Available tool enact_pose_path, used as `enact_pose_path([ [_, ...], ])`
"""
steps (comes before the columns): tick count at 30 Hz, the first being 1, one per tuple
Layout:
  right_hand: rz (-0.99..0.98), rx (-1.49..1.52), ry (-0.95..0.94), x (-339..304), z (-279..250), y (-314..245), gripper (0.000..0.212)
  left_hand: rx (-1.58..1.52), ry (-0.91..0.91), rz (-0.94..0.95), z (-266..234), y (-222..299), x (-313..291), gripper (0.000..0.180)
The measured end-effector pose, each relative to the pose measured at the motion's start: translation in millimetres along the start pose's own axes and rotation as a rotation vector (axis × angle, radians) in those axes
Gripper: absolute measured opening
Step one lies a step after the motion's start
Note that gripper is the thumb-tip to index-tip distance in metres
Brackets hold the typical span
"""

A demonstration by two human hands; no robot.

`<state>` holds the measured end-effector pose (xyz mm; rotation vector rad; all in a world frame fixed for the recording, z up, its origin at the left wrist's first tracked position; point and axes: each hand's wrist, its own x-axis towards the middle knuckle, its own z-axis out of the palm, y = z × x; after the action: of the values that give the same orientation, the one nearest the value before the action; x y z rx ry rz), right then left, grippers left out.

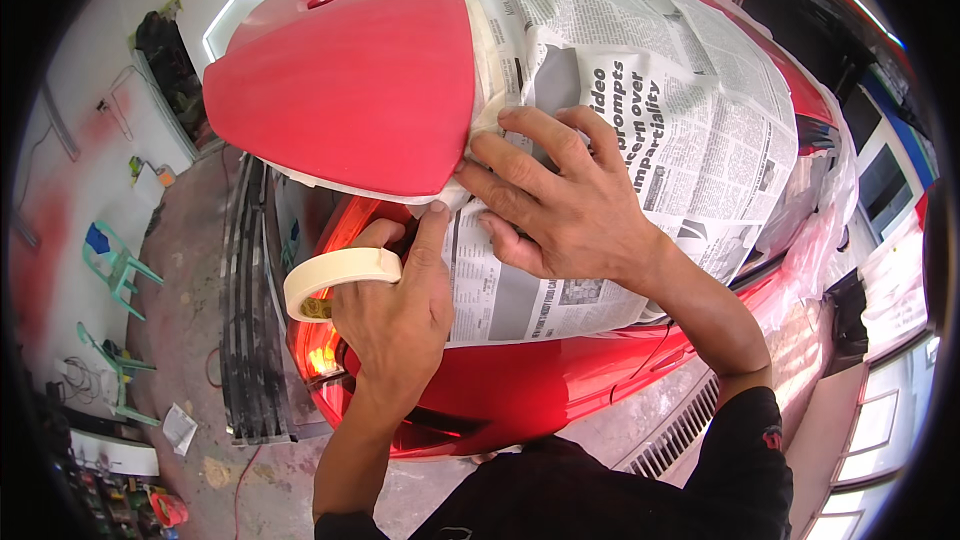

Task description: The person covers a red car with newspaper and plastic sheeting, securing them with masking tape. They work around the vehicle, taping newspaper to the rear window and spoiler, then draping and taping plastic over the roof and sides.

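Observation:
My left hand (398, 305) holds a cream roll of masking tape (350, 268), with fingers hooked through it. Its index fingertip presses at the lower corner of a matte red body panel (345, 90) on a car. Newspaper sheets (715, 110) cover the car beside that panel, and a strip of masking tape (487, 52) runs along the join. Over this taped edge my right hand (570, 202) lies with its fingers apart, fingertips pressing on the tape and paper. Below the panel, a lit tail light (322, 352) shows partly behind the tape roll.
Glossy red bodywork (560, 380) sits below the newspaper, near my body. Long dark strips (258, 310) stand left of the car. Farther left are green plastic chairs (122, 275) by the wall. Clear plastic sheeting (815, 250) hangs at the right, and a floor grate (680, 430) lies below it.

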<state>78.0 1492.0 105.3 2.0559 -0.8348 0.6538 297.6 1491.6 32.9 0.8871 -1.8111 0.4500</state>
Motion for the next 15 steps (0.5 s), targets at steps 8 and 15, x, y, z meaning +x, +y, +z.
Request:
enact_pose_path([
  [8, 0.001, -0.011, -0.041, -1.8, -2.7, 3.5, 0.044, -0.025, -0.026, -0.01, 0.4, -1.6, -3.9, 0.046],
  [15, 0.047, -0.003, -0.057, -2.7, -8.4, -2.1, 0.047, -0.058, -0.043, -0.037, -4.6, 0.8, -1.9, 0.041],
])
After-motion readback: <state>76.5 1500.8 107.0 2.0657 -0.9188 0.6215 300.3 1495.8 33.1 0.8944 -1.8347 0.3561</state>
